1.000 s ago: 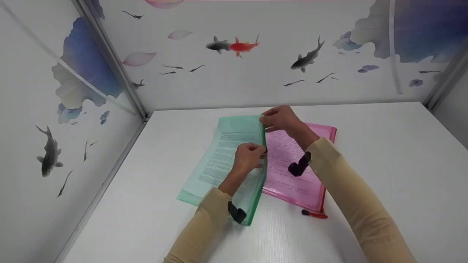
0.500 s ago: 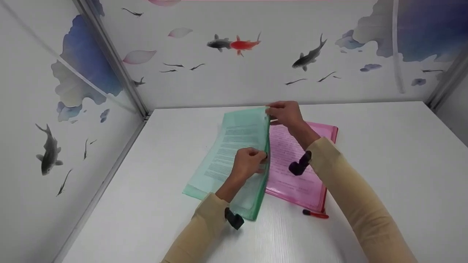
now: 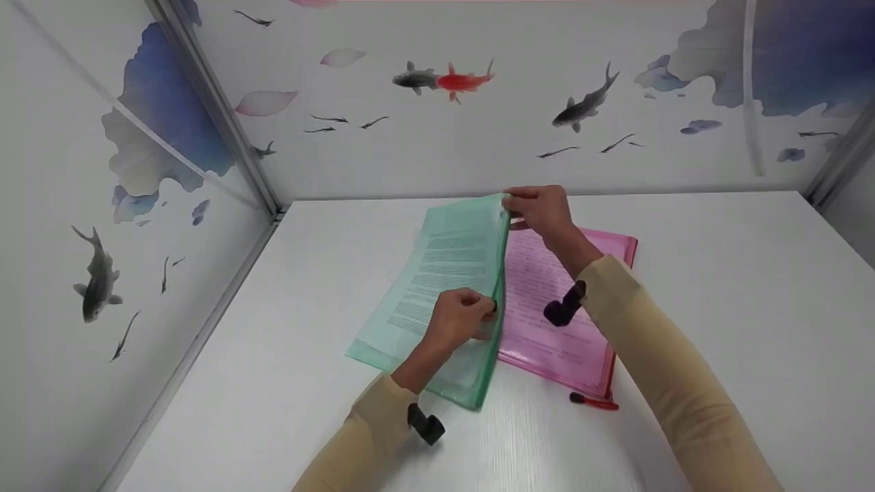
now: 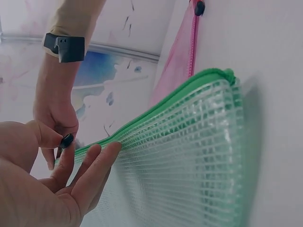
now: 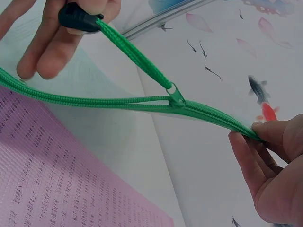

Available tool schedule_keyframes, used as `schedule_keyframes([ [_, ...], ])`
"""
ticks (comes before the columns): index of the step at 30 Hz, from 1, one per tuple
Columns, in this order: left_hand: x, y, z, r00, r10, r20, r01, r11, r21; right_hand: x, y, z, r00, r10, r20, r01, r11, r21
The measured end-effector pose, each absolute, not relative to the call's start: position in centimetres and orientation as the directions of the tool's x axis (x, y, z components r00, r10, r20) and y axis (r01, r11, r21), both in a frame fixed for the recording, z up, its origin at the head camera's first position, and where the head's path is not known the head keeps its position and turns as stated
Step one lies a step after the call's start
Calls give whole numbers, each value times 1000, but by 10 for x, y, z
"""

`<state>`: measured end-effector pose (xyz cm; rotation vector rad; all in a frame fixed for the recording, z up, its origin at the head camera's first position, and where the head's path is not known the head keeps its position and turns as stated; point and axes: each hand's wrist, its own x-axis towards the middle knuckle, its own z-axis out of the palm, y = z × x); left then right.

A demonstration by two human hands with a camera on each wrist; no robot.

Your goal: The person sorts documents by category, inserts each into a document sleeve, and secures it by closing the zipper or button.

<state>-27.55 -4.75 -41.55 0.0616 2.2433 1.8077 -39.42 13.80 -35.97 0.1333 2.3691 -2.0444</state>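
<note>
A green see-through zip document bag [image 3: 448,229] with printed paper inside is tilted up off the table along its zipper edge. My left hand [image 3: 454,318] pinches the black end [image 5: 78,19] of the zipper's green pull cord [image 5: 137,56] between thumb and finger; its other fingers lie near the mesh side. The cord runs taut to the slider [image 5: 176,98], and a narrow gap shows in the zipper beside it. At the bag's far corner, my right hand [image 3: 547,210] pinches the zipper end between thumb and fingers.
A pink zip document bag [image 3: 560,314] with printed paper lies to the right, partly under the green one. Its red pull [image 3: 595,402] rests at its near right corner. The white table [image 3: 738,294] meets a fish-patterned wall [image 3: 478,150] behind.
My left hand has moved nearer along the zipper with the pull. My right hand has risen slightly and moved right, lifting the green bag's far corner.
</note>
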Motion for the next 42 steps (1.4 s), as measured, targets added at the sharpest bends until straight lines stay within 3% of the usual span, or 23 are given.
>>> schedule_keyframes([
  [20,-250,-75,-423,-942,249,-223,-163,240,957,-394,134,-361,-997,45,-64,70,136,-988],
  [42,-225,-103,-420,-906,321,-277,-129,413,902,-398,129,-364,-999,10,-53,53,152,-987],
])
